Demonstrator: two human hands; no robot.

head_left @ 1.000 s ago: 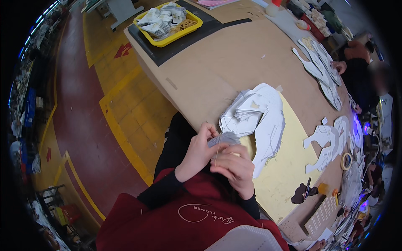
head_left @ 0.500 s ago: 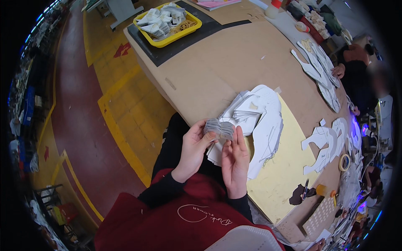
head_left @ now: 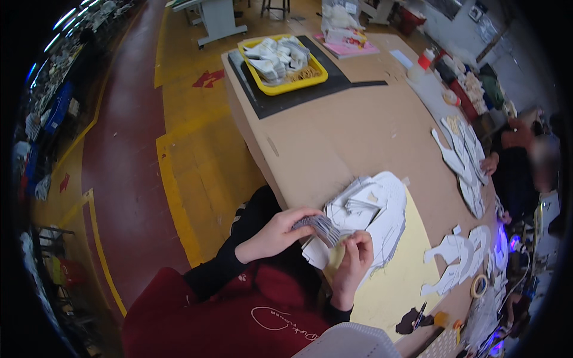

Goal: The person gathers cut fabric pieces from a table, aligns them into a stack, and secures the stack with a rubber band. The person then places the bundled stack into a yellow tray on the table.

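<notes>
A small stack of grey cut pieces [head_left: 321, 228], its layered edges showing, is gripped between the thumb and fingers of my left hand [head_left: 277, 234]. My right hand [head_left: 353, 262] is at the stack's right end, fingers curled and thumb pressed in. Whatever that pinch holds is too small to make out. Just beyond both hands lies a pile of white cut shoe-upper pieces [head_left: 388, 230] with loose threads along its edges. Part of the pile rests on a yellow sheet [head_left: 400, 286], and smaller white pieces are stacked on top.
A yellow tray [head_left: 276, 90] of bundled white pieces and rubber bands [head_left: 305, 74] stands on a black mat [head_left: 334, 74] at the table's far left. More white pieces [head_left: 459, 256], a tape roll [head_left: 479, 286] and a pen [head_left: 421, 311] lie rightward. Another person's hand [head_left: 490, 163] touches pieces opposite.
The view has shifted, so the table sits lower in the picture. The stack has tilted in my left hand. My right hand's fingers have gone from extended to curled at its end.
</notes>
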